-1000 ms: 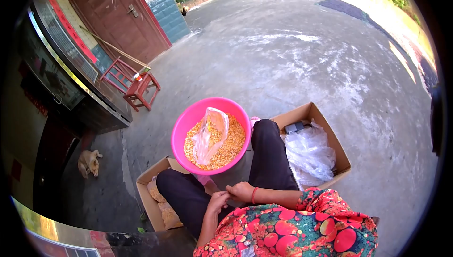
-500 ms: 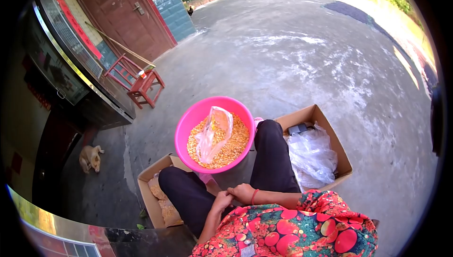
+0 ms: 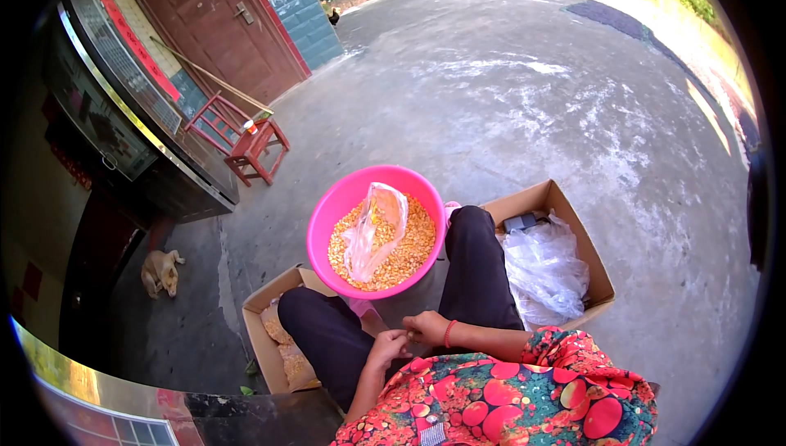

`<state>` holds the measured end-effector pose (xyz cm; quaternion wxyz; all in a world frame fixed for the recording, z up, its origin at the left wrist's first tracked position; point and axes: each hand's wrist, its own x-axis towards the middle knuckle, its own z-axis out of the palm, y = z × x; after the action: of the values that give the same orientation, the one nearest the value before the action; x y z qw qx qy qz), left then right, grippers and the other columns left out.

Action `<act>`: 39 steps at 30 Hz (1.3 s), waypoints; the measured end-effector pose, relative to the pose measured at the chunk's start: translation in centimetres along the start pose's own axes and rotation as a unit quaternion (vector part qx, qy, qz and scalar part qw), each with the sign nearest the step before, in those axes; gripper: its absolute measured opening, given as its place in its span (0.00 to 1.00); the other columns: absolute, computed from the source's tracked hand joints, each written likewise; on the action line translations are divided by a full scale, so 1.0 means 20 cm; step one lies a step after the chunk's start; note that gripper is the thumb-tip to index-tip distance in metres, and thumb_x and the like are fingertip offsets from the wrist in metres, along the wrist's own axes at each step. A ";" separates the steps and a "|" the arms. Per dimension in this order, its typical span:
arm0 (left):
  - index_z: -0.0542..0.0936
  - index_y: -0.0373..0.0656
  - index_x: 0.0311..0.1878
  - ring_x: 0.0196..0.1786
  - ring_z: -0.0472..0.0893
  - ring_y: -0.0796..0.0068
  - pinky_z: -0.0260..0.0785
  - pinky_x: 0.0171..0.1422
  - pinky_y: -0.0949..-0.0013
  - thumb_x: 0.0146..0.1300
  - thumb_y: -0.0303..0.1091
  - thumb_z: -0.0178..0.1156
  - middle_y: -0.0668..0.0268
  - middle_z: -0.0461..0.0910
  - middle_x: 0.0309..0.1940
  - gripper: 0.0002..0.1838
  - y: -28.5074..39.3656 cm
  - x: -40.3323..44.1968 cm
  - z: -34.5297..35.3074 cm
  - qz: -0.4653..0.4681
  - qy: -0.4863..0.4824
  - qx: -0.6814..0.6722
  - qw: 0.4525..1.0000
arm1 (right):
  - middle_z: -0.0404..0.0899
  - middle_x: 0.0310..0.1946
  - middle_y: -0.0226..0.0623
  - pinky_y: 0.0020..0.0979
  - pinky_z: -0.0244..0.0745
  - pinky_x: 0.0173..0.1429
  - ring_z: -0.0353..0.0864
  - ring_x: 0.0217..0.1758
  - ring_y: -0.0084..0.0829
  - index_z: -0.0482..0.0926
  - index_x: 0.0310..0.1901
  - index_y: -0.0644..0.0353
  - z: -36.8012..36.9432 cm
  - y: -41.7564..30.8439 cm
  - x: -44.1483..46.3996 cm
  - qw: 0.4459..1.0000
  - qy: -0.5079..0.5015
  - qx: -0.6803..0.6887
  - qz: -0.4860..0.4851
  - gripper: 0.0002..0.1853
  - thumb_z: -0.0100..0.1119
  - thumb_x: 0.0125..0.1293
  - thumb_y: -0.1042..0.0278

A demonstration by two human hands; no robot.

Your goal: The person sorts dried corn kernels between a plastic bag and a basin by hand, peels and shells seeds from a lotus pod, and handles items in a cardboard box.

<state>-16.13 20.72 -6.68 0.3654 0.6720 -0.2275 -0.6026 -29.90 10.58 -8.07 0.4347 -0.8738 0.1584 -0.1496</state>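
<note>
Since half a second ago, you have changed only little: your two hands remain together above your lap, and the fingers have shifted slightly against each other. The whole view has also slid a bit (this comes from your head, I believe, not from the things). Your left hand (image 3: pixel 387 349) has its fingers bent, and they meet the fingers of your right hand (image 3: pixel 427 328), which are curled inward; the right wrist wears a red bracelet (image 3: pixel 449 333). If something small is pinched there, I cannot tell, because the fingers hide it.

For the work with the corn, this means that nothing has advanced in this short time. The corn kernels (image 3: pixel 416 243) lie in the pink basin (image 3: pixel 318 237), and the clear plastic bag (image 3: pixel 364 249) rests upon them, left of the middle, its upper end close to the far rim. Both your hands are apart from the near rim.

The other things have also kept their places. At your left, the cardboard box (image 3: pixel 256 335) holds bagged kernels (image 3: pixel 293 360), partly covered by your leg. At your right, the second box (image 3: pixel 585 249) contains crumpled plastic (image 3: pixel 547 270), and a dark block (image 3: pixel 519 222) lies near its far edge.
</note>
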 end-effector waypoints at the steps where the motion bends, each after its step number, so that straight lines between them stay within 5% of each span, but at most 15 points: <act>1: 0.79 0.37 0.39 0.23 0.73 0.83 0.76 0.30 0.73 0.59 0.34 0.57 0.72 0.73 0.22 0.10 0.00 0.00 -0.01 -0.011 -0.012 -0.053 0.998 | 0.77 0.22 0.44 0.40 0.71 0.30 0.78 0.26 0.46 0.71 0.35 0.57 0.00 0.01 0.00 1.000 0.016 -0.007 -0.001 0.10 0.58 0.52 0.65; 6: 0.78 0.38 0.39 0.25 0.74 0.82 0.77 0.33 0.72 0.59 0.34 0.59 0.72 0.73 0.23 0.10 0.01 -0.02 -0.06 0.010 -0.030 -0.105 0.994 | 0.77 0.20 0.41 0.38 0.72 0.29 0.79 0.25 0.43 0.69 0.38 0.58 -0.04 -0.05 0.01 0.997 0.061 0.028 -0.023 0.10 0.56 0.55 0.66; 17: 0.78 0.37 0.41 0.27 0.76 0.82 0.78 0.34 0.72 0.59 0.31 0.59 0.71 0.76 0.26 0.09 0.02 -0.03 -0.08 0.017 -0.054 -0.157 0.986 | 0.77 0.19 0.39 0.33 0.73 0.29 0.80 0.23 0.35 0.69 0.37 0.59 -0.09 -0.06 0.02 0.997 -0.015 0.079 -0.016 0.09 0.57 0.56 0.70; 39: 0.76 0.33 0.42 0.24 0.75 0.82 0.76 0.34 0.74 0.56 0.28 0.55 0.70 0.75 0.24 0.11 -0.01 -0.03 -0.05 0.087 -0.012 -0.088 0.992 | 0.77 0.21 0.36 0.28 0.72 0.27 0.78 0.22 0.26 0.69 0.35 0.59 -0.09 -0.04 0.02 0.983 -0.069 0.164 -0.052 0.07 0.56 0.59 0.69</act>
<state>-15.20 21.51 -6.51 0.4717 0.6074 -0.2355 -0.5943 -30.15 9.58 -6.36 0.5735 -0.8060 0.0559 -0.1354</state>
